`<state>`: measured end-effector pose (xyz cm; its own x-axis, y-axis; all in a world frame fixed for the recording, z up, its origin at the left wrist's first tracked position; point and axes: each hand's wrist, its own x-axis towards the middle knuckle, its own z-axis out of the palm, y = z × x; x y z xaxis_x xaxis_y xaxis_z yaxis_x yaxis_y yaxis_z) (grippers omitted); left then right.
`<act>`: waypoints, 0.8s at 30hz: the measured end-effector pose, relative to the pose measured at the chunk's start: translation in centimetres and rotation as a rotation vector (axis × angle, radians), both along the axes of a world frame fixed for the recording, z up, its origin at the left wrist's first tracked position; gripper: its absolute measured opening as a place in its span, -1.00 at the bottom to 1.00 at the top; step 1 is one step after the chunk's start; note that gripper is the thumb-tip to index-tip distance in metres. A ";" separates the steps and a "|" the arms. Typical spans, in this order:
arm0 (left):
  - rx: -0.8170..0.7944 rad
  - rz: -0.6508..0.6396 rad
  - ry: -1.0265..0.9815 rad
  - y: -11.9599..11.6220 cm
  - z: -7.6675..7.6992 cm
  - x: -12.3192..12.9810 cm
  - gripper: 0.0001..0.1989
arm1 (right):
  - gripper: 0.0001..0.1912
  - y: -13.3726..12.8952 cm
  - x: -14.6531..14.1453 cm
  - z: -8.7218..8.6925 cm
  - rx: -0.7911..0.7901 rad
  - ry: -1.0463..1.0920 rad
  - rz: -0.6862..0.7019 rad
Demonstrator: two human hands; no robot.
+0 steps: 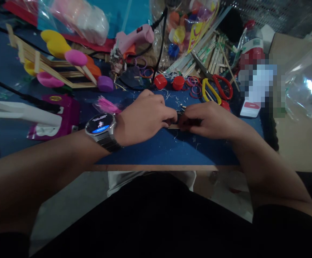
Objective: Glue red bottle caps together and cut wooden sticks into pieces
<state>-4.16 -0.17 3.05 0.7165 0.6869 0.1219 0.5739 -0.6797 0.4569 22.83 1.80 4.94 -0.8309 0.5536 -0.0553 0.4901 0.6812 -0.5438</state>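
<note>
My left hand (145,116), with a watch (100,125) on its wrist, is closed, its thumb and fingers pinching one end of a thin wooden stick (174,126). At the stick's other end my right hand (211,120) is closed with bent fingers. Most of the stick is hidden by the fingers, and it lies low over the blue tabletop. Just beyond the hands are two red caps (160,82) and white scraps. Scissors (212,80) with red and yellow handles lie past my right hand.
A stick frame (72,85) with colourful rounded pieces stands at left, near a purple packet (72,114). Behind are a pink glue gun (134,37) and its cord. Loose wooden sticks (216,57), a bottle (251,43), a phone (253,104) and cardboard (301,143) occupy the right.
</note>
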 end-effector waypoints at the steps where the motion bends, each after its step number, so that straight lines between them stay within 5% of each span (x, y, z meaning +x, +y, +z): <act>1: 0.002 -0.001 0.001 0.0 -0.1 0.0 -0.76 | -0.84 0.0 0.0 0.0 -0.002 -0.003 0.000; 24: -0.061 0.022 0.011 0.0 0.2 0.4 -0.76 | -0.83 0.1 -0.1 0.0 0.012 0.015 0.009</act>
<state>-3.81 -0.16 3.24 0.7022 0.7084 0.0711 0.5936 -0.6377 0.4909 22.78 1.86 4.94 -0.8365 0.5468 -0.0367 0.4761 0.6918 -0.5430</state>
